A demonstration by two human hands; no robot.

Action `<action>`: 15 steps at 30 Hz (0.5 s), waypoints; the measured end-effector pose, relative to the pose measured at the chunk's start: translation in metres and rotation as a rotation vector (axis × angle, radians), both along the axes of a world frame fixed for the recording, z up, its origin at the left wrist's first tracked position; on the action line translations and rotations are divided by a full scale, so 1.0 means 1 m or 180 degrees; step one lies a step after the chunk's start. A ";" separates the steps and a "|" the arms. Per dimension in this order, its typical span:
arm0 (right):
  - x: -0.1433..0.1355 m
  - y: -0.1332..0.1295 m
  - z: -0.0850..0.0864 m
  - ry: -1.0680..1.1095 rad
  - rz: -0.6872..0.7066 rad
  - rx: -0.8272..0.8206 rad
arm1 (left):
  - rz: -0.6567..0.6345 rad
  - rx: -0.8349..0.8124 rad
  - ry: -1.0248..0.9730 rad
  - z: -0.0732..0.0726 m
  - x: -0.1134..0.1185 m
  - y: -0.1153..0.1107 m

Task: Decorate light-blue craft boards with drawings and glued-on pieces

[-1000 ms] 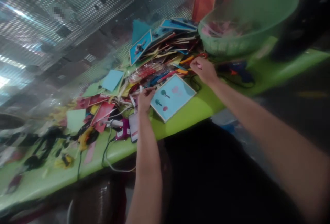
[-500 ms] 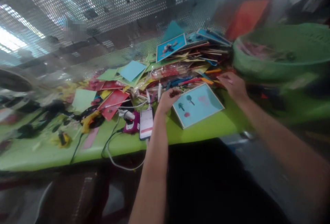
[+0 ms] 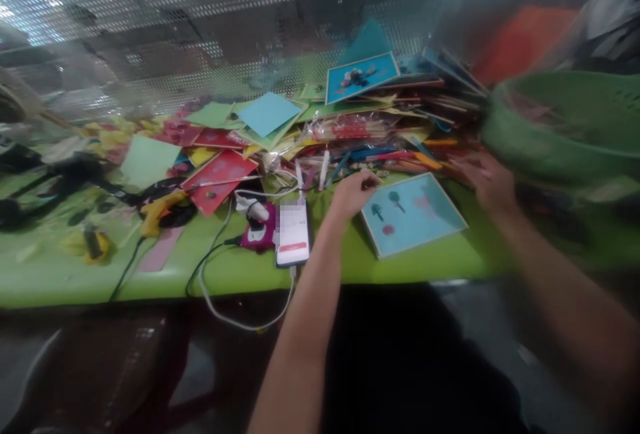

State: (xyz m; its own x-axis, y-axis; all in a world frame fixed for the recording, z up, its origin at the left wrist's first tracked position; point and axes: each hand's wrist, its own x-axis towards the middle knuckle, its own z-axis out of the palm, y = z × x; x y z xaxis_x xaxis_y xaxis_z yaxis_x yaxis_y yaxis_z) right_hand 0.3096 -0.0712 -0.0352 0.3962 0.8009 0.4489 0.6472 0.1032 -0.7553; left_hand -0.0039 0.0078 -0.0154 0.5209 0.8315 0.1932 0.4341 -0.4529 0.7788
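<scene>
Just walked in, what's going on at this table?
A person has a light-blue picture board with tree shapes in front of them. Their left hand is at its upper-left corner. Their right hand is near the green basin; blur hides whether it holds anything. A phone lies to the left.
</scene>
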 end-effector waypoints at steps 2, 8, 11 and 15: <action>0.001 0.000 0.000 0.0006 -0.0013 -0.0039 | -0.0023 -0.0029 0.0137 0.002 0.001 -0.003; -0.003 -0.002 0.003 -0.0029 -0.0022 -0.0004 | -0.0089 -0.0050 0.0415 0.005 0.001 -0.007; -0.006 -0.002 0.005 0.0077 -0.0079 -0.0083 | -0.0087 -0.0027 0.0534 0.006 0.001 -0.007; -0.011 -0.004 0.007 0.0082 0.0098 0.0042 | -0.0117 -0.0019 0.0702 0.008 0.001 -0.007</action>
State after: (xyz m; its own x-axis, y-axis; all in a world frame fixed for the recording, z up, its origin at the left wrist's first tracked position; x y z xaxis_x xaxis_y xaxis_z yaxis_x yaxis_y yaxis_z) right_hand 0.2983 -0.0756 -0.0280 0.3830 0.8070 0.4494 0.6239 0.1328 -0.7702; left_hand -0.0025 0.0007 -0.0079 0.5801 0.8119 0.0662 0.5775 -0.4672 0.6695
